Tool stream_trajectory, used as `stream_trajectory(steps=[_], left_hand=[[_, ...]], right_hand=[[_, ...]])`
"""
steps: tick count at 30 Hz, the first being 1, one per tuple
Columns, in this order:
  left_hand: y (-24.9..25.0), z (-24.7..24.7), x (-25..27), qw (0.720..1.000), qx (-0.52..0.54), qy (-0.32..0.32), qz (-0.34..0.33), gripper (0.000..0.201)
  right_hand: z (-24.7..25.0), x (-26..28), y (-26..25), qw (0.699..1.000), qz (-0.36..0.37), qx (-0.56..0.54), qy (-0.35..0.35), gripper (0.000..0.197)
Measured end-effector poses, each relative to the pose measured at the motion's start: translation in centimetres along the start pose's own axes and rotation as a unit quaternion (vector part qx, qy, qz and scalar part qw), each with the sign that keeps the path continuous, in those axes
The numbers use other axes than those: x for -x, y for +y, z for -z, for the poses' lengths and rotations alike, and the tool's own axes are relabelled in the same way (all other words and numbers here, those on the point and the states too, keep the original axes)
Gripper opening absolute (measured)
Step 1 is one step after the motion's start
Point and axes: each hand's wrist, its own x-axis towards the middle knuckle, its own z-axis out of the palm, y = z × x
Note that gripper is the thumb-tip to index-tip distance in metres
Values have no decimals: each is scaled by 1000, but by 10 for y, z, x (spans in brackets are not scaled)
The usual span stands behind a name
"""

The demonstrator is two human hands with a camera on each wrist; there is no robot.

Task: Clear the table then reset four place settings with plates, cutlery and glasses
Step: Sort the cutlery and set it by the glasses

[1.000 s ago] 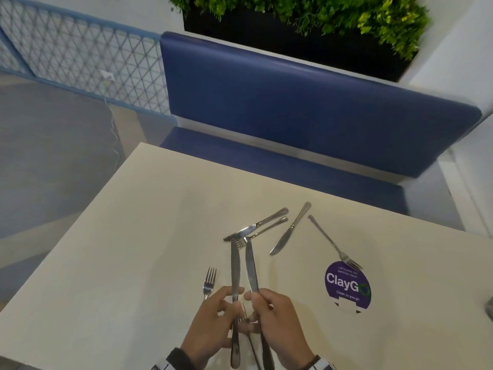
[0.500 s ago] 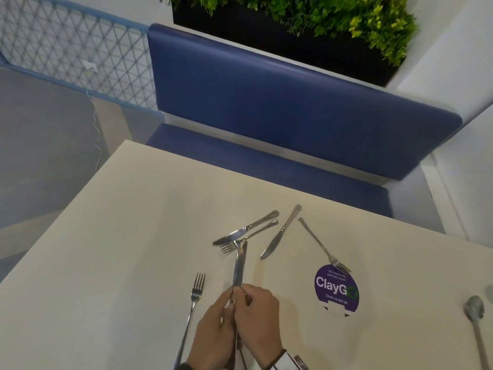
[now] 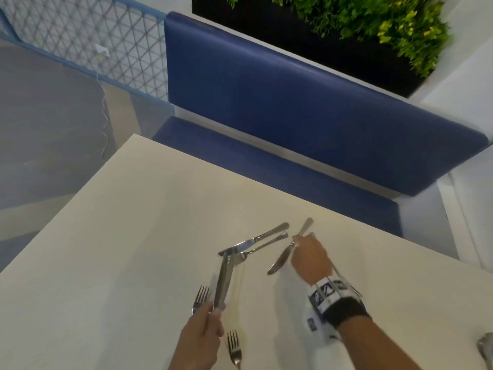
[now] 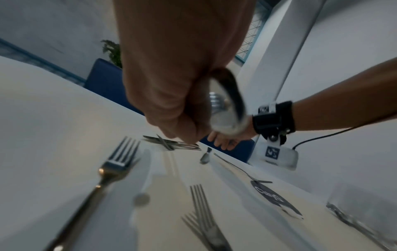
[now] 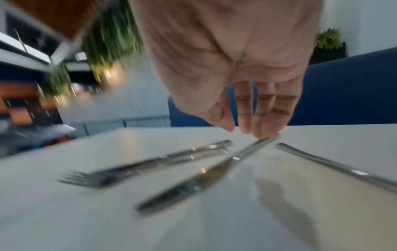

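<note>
My left hand (image 3: 213,319) is near the table's front edge and grips two knives (image 3: 224,281) by their handles, blades pointing away from me. The handle ends (image 4: 225,108) show under its curled fingers in the left wrist view. My right hand (image 3: 301,240) reaches forward over a lone knife (image 3: 280,259). Its straight fingertips (image 5: 263,133) touch the knife's handle (image 5: 257,146), and the thumb is apart from it. A knife (image 3: 256,239) and a fork (image 3: 266,244) lie together to the left. Two forks (image 3: 200,297) (image 3: 234,348) lie beside my left hand.
Another fork (image 5: 335,166) lies right of the lone knife, partly under my right wrist in the head view. A spoon (image 3: 485,348) lies at the right edge. The cream table (image 3: 120,236) has a blue bench (image 3: 293,108) behind it and a purple sticker (image 4: 272,197).
Both hands held the knives together before. My right hand has let go and moved forward and right onto the lone knife, while my left hand keeps both knives.
</note>
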Motion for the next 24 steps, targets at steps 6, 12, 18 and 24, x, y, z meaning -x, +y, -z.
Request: stream_trajectory(steps=[6,12,18,24], left_hand=[[14,37,3,995,82,26,42,33],[26,48,-1,988,141,50,47,30],[29,44,-11,988,143,54,33,26],[35,38,-18,973,217,63,55,25]], right_hand=[[-24,-46,40,969,139,205,-16,45],[-38,-20,48,922,308,232,-29,25],[-45,-3,29,877,425,216,-52,13],[-43,26,7,926,324,-9,-193,8]])
